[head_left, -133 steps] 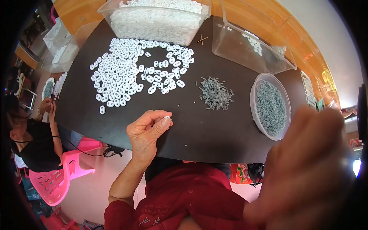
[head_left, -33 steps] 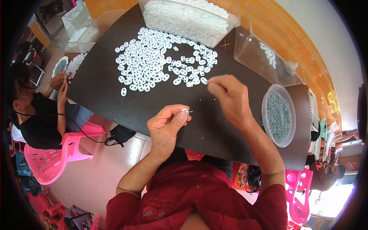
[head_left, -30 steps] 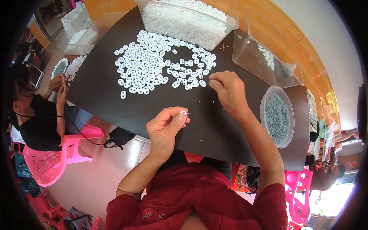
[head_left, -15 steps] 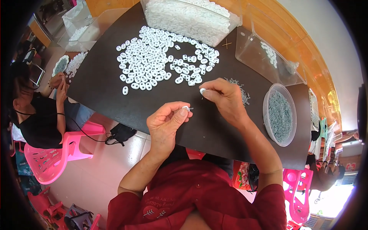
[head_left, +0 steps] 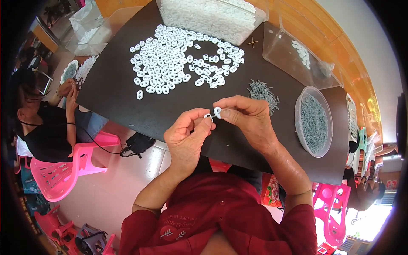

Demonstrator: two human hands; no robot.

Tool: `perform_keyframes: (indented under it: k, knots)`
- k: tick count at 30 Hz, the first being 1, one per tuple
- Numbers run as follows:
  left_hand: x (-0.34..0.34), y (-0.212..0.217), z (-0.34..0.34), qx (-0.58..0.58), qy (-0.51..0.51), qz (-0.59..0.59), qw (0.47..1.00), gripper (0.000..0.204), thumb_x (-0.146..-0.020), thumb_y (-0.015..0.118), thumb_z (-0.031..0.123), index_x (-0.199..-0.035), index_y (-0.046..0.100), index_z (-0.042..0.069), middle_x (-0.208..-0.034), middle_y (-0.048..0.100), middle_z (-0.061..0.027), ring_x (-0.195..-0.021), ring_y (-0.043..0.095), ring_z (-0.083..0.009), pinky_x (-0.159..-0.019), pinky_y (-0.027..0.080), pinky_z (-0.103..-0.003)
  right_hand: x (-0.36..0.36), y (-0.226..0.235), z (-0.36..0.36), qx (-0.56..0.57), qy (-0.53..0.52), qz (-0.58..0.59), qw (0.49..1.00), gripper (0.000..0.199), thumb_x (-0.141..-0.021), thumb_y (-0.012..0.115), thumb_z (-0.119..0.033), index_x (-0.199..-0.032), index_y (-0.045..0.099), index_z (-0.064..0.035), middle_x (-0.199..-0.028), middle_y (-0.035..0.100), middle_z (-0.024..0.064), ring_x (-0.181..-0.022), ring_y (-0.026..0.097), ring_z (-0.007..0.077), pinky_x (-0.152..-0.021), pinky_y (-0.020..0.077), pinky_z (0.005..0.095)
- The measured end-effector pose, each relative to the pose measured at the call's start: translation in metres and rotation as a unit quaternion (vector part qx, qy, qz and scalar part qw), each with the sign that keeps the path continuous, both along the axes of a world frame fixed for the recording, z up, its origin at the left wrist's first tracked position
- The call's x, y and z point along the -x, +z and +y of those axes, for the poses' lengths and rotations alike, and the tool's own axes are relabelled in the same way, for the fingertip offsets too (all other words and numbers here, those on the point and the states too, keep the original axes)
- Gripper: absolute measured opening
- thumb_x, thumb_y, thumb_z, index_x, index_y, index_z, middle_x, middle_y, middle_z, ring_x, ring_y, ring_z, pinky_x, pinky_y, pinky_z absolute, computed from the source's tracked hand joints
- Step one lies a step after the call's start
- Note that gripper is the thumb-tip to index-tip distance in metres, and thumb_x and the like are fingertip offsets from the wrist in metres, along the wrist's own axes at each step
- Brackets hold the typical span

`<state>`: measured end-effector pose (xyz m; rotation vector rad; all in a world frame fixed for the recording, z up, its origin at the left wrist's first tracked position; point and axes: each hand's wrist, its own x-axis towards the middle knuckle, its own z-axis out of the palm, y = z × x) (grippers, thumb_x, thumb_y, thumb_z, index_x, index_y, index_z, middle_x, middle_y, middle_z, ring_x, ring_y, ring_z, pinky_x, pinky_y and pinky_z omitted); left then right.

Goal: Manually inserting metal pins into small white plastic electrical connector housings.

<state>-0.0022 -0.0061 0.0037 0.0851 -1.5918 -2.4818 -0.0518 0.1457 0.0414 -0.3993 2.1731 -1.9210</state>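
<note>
My left hand [head_left: 185, 138] pinches a small white plastic piece [head_left: 208, 116] between thumb and forefinger. Between the thumb and forefinger of my right hand [head_left: 250, 118] is a white oval piece with two holes [head_left: 217, 111]. The two pieces sit close together over the table's near side, with a thin screw shank between them; whether they are joined I cannot tell. Beyond my hands spreads a big patch of white two-holed oval pieces [head_left: 158, 63], with a looser group [head_left: 212, 70] to its right. A heap of grey screws [head_left: 262, 95] lies past my right hand.
A round clear tub [head_left: 300, 134] of grey screws stands at the right on the dark table [head_left: 127, 108]. A large clear bin [head_left: 212, 25] of white pieces is at the back, beside a clear tray [head_left: 276, 57]. Another person [head_left: 46, 131] works at the left near a pink chair [head_left: 63, 178].
My right hand has come left and slightly down, bringing its white oval piece up against the piece in my left hand. The left hand has barely moved.
</note>
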Motion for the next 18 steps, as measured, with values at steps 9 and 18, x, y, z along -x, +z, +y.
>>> perform_keyframes:
  k: [9, 18]
  knots:
    - [-0.002, -0.003, 0.002, 0.009, 0.009, -0.002, 1.0, 0.015, -0.087, 0.061, -0.001, -0.101, 0.062, -0.006, -0.083, 0.064, -0.0077, -0.072, 0.063, -0.0114, -0.063, 0.052, -0.021, -0.006, -0.008, -0.002, -0.051, -0.021, 0.062, 0.997, 0.018, -0.083, 0.062, 0.003, -0.1, 0.069, -0.0005, -0.083, 0.062, 0.0011, -0.079, 0.055, 0.0065, -0.07, 0.0441, 0.0214]
    - [-0.002, -0.008, 0.005, 0.027, 0.023, 0.014, 0.999, 0.016, -0.088, 0.06, -0.001, -0.103, 0.061, -0.006, -0.085, 0.065, -0.0071, -0.074, 0.063, -0.0101, -0.065, 0.051, -0.021, -0.01, -0.01, -0.011, -0.091, -0.036, 0.138, 0.986, 0.016, -0.083, 0.062, 0.003, -0.098, 0.067, -0.0004, -0.081, 0.061, 0.0016, -0.076, 0.055, 0.0074, -0.068, 0.044, 0.0222]
